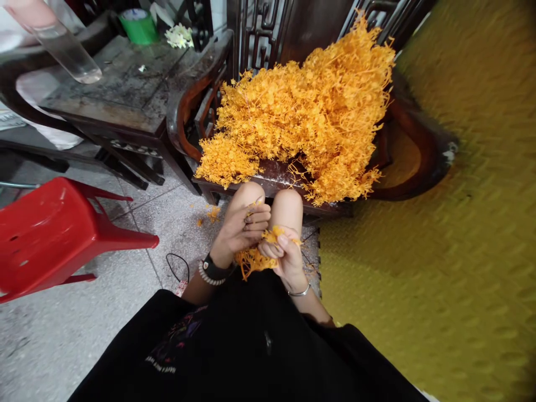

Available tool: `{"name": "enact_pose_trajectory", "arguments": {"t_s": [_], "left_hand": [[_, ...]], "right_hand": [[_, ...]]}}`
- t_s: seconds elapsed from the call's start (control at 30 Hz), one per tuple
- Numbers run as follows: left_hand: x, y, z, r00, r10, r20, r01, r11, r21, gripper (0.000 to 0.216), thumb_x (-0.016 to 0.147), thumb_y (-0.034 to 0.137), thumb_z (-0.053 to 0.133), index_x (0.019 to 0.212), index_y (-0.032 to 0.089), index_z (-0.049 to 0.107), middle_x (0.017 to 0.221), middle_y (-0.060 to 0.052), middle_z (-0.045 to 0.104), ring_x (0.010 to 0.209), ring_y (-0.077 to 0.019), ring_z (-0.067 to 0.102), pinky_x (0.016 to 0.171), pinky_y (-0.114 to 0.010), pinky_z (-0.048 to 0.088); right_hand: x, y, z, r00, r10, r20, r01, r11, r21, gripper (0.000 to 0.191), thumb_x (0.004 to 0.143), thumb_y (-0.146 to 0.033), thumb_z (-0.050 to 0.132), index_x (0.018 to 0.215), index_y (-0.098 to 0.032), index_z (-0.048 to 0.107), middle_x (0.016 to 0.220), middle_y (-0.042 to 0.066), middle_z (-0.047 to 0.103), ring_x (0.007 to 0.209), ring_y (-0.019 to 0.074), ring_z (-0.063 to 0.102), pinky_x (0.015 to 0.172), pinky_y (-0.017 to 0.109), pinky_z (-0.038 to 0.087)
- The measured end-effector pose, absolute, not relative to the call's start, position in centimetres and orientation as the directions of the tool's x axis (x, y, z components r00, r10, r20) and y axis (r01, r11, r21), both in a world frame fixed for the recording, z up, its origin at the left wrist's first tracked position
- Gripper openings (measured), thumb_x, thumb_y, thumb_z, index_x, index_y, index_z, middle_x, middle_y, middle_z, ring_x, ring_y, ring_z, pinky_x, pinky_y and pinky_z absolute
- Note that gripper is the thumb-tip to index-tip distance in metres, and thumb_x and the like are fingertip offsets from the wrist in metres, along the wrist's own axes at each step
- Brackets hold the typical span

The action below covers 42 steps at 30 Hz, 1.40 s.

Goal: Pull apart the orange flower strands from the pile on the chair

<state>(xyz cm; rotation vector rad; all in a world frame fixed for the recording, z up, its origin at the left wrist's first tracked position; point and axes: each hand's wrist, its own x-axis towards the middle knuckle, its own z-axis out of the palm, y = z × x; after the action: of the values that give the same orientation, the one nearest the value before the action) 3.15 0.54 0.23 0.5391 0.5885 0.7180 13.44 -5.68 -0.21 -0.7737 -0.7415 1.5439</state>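
Note:
Above my lap, my right hand (288, 254) is closed with the thumb pressed on a small orange flower sprig (274, 234). My left hand (243, 228) is beside it over my knee, its fingers curled together; a thin orange bit shows at the fingertips, too small to make out. Between my wrists, more orange sprigs (255, 262) lie on my lap, partly hidden by the hands. Beyond my knees a big heap of orange flower sprigs (301, 106) fills the seat of a dark wooden armchair (431, 173), with a smaller clump (228, 159) at its left front.
To the left stands a red plastic stool (46, 234). A dark wooden side table (125, 84) carries a green tape roll (139, 27), white flowers (179, 36) and a clear cup (73, 56). Orange scraps (213, 213) lie on the floor. Yellow matting (419, 290) covers the right.

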Motion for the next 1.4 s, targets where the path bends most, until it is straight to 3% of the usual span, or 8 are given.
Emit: {"name": "enact_pose_trajectory", "arguments": {"t_s": [0.17, 0.37, 0.53, 0.73, 0.9, 1.07, 1.2, 1.4], "left_hand": [[3.3, -0.2, 0.8, 0.600, 0.764, -0.238, -0.523, 0.600, 0.606, 0.053, 0.087, 0.054, 0.051, 0.056, 0.020, 0.024, 0.047, 0.009, 0.015, 0.036, -0.0042, 0.010, 0.034, -0.020, 0.010], [3.2, -1.7, 0.3, 0.308, 0.947, -0.088, -0.395, 0.211, 0.894, 0.065, 0.084, 0.078, 0.021, 0.052, 0.021, 0.030, 0.045, 0.004, 0.023, 0.041, -0.0083, 0.022, 0.040, -0.026, 0.017], [3.6, -2.4, -0.2, 0.355, 0.926, 0.127, -0.191, -0.061, 0.980, 0.055, 0.081, 0.067, 0.052, 0.058, 0.018, 0.042, 0.054, 0.003, 0.036, 0.050, -0.0088, 0.030, 0.046, -0.027, 0.022], [4.6, -3.1, -0.8, 0.431, 0.902, 0.003, -0.432, 0.203, 0.879, 0.056, 0.082, 0.066, 0.052, 0.056, 0.020, 0.033, 0.048, 0.007, 0.022, 0.043, -0.0062, 0.017, 0.041, -0.025, 0.017], [4.5, -2.2, -0.3, 0.443, 0.892, -0.088, -0.512, 0.332, 0.792, 0.058, 0.084, 0.069, 0.042, 0.057, 0.022, 0.023, 0.049, 0.007, 0.016, 0.040, -0.0070, 0.012, 0.033, -0.022, 0.010], [3.7, -2.2, -0.4, 0.485, 0.874, -0.027, -0.383, 0.240, 0.892, 0.046, 0.085, 0.060, 0.052, 0.064, 0.020, 0.044, 0.052, 0.006, 0.035, 0.041, -0.0066, 0.027, 0.037, -0.023, 0.020], [1.8, -2.1, 0.3, 0.593, 0.805, 0.003, -0.102, 0.071, 0.992, 0.038, 0.095, 0.049, 0.040, 0.075, 0.018, 0.053, 0.055, 0.005, 0.042, 0.047, -0.0080, 0.035, 0.046, -0.023, 0.026], [0.8, -1.4, 1.3, 0.654, 0.755, 0.057, 0.052, -0.120, 0.991, 0.028, 0.085, 0.042, 0.058, 0.073, 0.017, 0.057, 0.063, 0.002, 0.053, 0.060, -0.0102, 0.046, 0.057, -0.023, 0.034]], "right_hand": [[14.0, -5.7, 0.3, 0.025, 0.998, -0.063, -0.530, -0.040, -0.847, 0.046, 0.077, -0.049, 0.067, 0.055, -0.021, 0.038, 0.044, -0.011, 0.021, 0.037, 0.0052, 0.016, 0.041, 0.023, 0.016], [14.5, -6.0, 0.3, 0.114, 0.993, -0.040, -0.342, 0.001, -0.940, 0.036, 0.083, -0.045, 0.065, 0.064, -0.020, 0.048, 0.051, -0.007, 0.032, 0.043, 0.0063, 0.022, 0.043, 0.024, 0.018], [14.6, -6.2, 0.5, 0.071, 0.996, -0.058, -0.306, -0.033, -0.951, 0.038, 0.079, -0.048, 0.068, 0.064, -0.020, 0.048, 0.050, -0.007, 0.032, 0.043, 0.0063, 0.023, 0.042, 0.023, 0.019], [14.9, -5.9, 0.5, -0.127, 0.983, -0.129, -0.601, -0.180, -0.779, 0.042, 0.075, -0.047, 0.068, 0.057, -0.022, 0.039, 0.039, -0.013, 0.015, 0.031, 0.0037, 0.009, 0.033, 0.020, 0.011], [15.5, -5.6, 0.0, -0.125, 0.991, -0.043, -0.674, -0.117, -0.729, 0.053, 0.073, -0.054, 0.062, 0.048, -0.024, 0.027, 0.034, -0.014, 0.007, 0.028, 0.0040, 0.005, 0.029, 0.020, 0.012], [16.6, -6.0, 1.2, -0.231, 0.971, -0.069, -0.348, -0.149, -0.926, 0.042, 0.077, -0.044, 0.068, 0.053, -0.019, 0.045, 0.044, -0.007, 0.033, 0.038, 0.0053, 0.023, 0.038, 0.022, 0.017], [17.8, -5.6, 2.7, -0.304, 0.947, -0.101, -0.066, -0.127, -0.990, 0.039, 0.083, -0.037, 0.064, 0.054, -0.017, 0.047, 0.049, -0.006, 0.034, 0.045, 0.0061, 0.024, 0.043, 0.023, 0.017], [18.7, -4.7, 2.9, -0.389, 0.917, -0.084, 0.017, -0.084, -0.996, 0.030, 0.082, -0.031, 0.063, 0.059, -0.016, 0.051, 0.054, -0.006, 0.039, 0.049, 0.0064, 0.028, 0.046, 0.022, 0.020]]}}
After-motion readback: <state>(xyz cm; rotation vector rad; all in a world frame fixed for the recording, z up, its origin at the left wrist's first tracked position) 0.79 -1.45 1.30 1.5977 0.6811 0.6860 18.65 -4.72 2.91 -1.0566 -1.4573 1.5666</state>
